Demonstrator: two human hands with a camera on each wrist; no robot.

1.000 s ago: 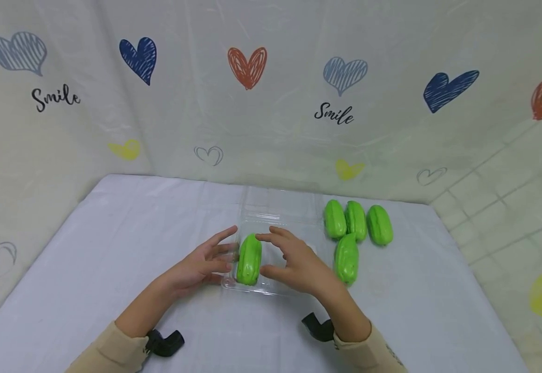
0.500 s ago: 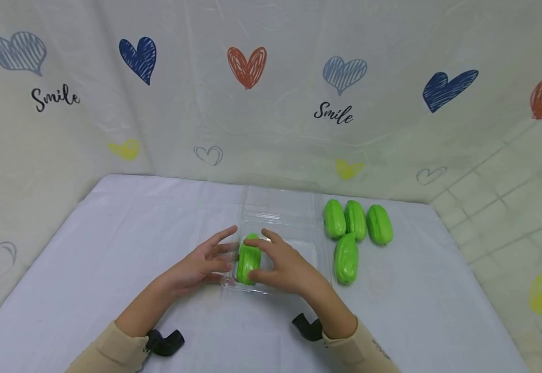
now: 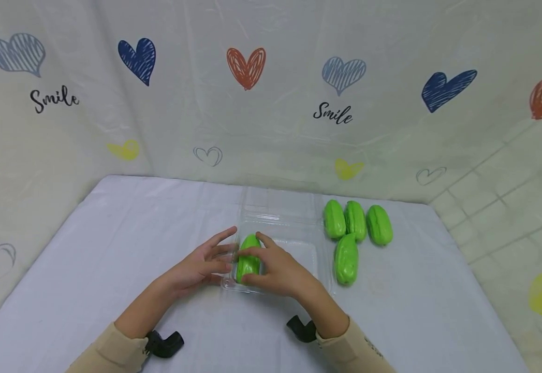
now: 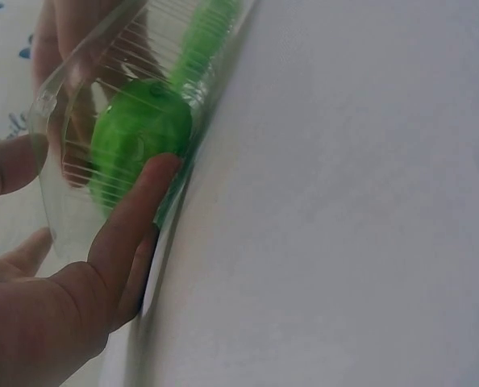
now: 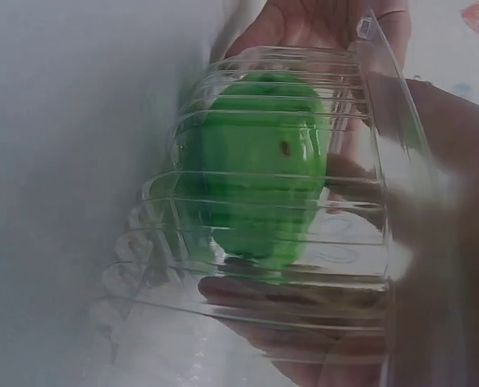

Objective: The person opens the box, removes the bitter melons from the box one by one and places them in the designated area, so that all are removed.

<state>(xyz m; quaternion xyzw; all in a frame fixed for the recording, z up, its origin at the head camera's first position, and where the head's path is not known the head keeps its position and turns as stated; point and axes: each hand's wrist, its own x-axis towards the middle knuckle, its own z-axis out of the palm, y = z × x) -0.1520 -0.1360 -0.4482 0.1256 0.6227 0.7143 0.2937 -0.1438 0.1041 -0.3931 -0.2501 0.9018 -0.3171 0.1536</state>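
A glossy green oblong piece with a vegetable-like shape (image 3: 248, 267) lies in the left end of a clear plastic clamshell box (image 3: 301, 254). My right hand (image 3: 280, 269) reaches into the box and holds this piece, its thumb at the near end and its fingers curved over the top and far end. On the outside, my left hand (image 3: 201, 267) rests with spread fingers along the left wall. In the left wrist view, a fingertip (image 4: 165, 165) touches the ribbed plastic in front of the green piece (image 4: 143, 133). Ribbed plastic also covers the piece (image 5: 264, 161) in the right wrist view.
The box's lid (image 3: 280, 204) is folded back toward the wall. Several similar green pieces (image 3: 347, 259) lie on the white tablecloth (image 3: 415, 290) to the right of the box. Behind the table hangs a pale sheet (image 3: 280, 129) printed with hearts.
My right hand has moved left from beside the green piece and its fingers have come over and around it. My left hand and the box have stayed in place.
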